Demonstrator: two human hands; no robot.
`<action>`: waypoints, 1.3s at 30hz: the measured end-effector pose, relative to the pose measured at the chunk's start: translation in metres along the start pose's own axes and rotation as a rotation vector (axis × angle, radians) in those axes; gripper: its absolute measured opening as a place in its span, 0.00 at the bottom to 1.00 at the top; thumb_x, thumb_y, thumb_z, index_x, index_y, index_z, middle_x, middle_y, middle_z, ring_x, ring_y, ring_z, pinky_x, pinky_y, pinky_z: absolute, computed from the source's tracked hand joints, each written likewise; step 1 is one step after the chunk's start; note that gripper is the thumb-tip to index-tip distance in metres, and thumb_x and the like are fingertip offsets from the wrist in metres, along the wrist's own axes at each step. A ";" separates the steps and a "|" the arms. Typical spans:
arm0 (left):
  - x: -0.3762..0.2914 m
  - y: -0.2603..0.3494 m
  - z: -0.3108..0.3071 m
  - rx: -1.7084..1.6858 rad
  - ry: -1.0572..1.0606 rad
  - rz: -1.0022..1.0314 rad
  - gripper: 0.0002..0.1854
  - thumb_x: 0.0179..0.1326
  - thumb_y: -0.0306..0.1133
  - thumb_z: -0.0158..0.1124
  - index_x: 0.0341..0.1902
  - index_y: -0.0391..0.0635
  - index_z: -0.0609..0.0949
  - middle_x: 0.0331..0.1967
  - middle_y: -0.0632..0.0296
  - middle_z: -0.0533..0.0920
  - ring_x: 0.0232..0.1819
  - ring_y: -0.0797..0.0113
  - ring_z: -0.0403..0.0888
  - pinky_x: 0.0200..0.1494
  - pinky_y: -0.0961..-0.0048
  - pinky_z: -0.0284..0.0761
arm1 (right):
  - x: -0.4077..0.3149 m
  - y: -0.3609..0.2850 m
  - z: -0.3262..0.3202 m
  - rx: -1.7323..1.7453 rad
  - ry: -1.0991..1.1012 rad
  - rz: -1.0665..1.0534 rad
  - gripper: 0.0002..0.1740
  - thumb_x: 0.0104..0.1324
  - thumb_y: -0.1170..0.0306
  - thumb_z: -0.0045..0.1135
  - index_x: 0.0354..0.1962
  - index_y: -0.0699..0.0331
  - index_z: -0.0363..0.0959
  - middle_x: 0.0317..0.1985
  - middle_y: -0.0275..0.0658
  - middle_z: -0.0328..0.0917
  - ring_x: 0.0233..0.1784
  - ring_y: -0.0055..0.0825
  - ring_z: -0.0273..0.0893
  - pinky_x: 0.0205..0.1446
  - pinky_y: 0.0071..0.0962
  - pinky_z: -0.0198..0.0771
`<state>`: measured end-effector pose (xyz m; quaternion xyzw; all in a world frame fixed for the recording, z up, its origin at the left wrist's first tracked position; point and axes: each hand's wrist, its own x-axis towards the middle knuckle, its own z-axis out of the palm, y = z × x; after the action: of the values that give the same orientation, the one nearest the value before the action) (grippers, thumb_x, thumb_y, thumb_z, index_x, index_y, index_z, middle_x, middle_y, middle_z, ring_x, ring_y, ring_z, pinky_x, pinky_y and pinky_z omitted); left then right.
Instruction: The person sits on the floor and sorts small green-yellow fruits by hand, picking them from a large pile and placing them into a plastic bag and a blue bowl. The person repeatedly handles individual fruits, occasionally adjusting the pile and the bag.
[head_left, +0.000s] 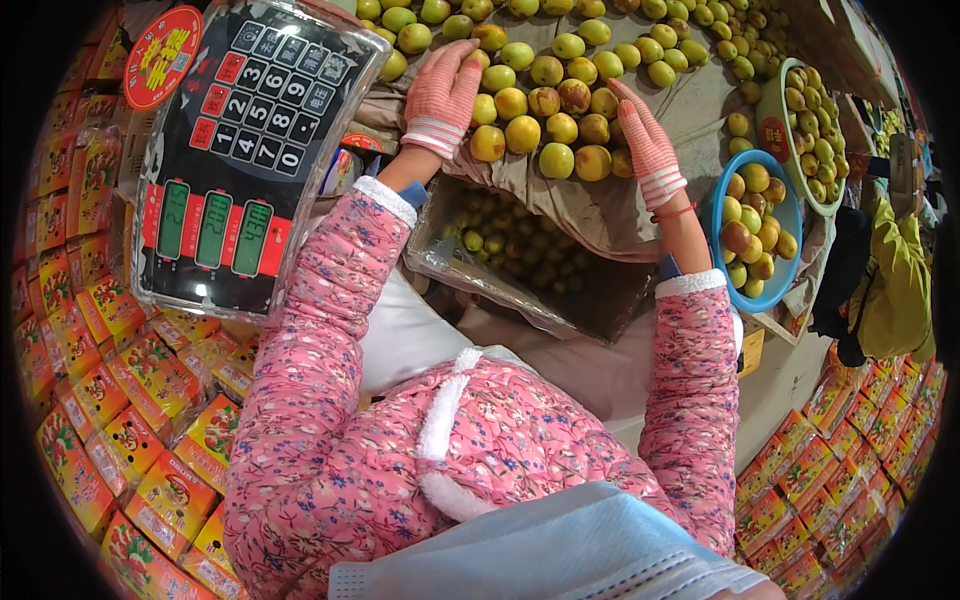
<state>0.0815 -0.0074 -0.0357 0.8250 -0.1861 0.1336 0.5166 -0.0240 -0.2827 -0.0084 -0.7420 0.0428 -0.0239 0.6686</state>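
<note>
Both hands wear pink striped knit gloves. My left hand (444, 97) lies at the left side of a group of green and brown jujubes (547, 101) on a grey cloth (690, 124), its fingertips touching or very near some of them. On the group's right side is my right hand (646, 142), its fingers extended along the outermost fruit. The jujubes lie between the two hands, and neither hand is closed around one. Below the cloth's near edge stands an open box lined with clear plastic (480, 277), with many smaller-looking jujubes inside, in shadow.
A digital scale (217, 165) with a keypad stands at the left. At the right are a blue basin (796, 259) and a green basin (786, 112), both holding jujubes. More jujubes spread over the cloth's far part. Stacked printed cartons (161, 337) fill both sides.
</note>
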 end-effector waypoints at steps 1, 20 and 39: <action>-0.002 0.002 0.000 0.002 -0.024 0.029 0.17 0.73 0.41 0.58 0.58 0.46 0.83 0.57 0.54 0.83 0.59 0.53 0.80 0.63 0.63 0.74 | -0.001 -0.002 0.000 0.018 -0.002 0.019 0.25 0.80 0.60 0.48 0.68 0.63 0.69 0.68 0.40 0.71 0.72 0.28 0.65 0.76 0.28 0.58; -0.021 0.033 -0.007 -0.050 -0.382 0.083 0.21 0.76 0.40 0.51 0.65 0.43 0.77 0.59 0.49 0.80 0.63 0.50 0.77 0.66 0.62 0.71 | -0.021 -0.015 0.022 0.049 -0.094 0.080 0.21 0.79 0.61 0.52 0.59 0.65 0.77 0.58 0.39 0.80 0.62 0.24 0.72 0.69 0.26 0.65; -0.052 0.055 -0.036 -0.762 -1.139 -0.337 0.23 0.77 0.44 0.53 0.65 0.39 0.77 0.53 0.58 0.83 0.56 0.67 0.79 0.62 0.67 0.74 | -0.066 -0.073 0.017 -0.084 -0.751 0.418 0.25 0.78 0.56 0.52 0.65 0.60 0.71 0.47 0.29 0.79 0.43 0.17 0.70 0.50 0.21 0.71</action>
<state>0.0095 0.0121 0.0029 0.5458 -0.3311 -0.4752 0.6055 -0.0862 -0.2521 0.0640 -0.7012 -0.0532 0.3856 0.5973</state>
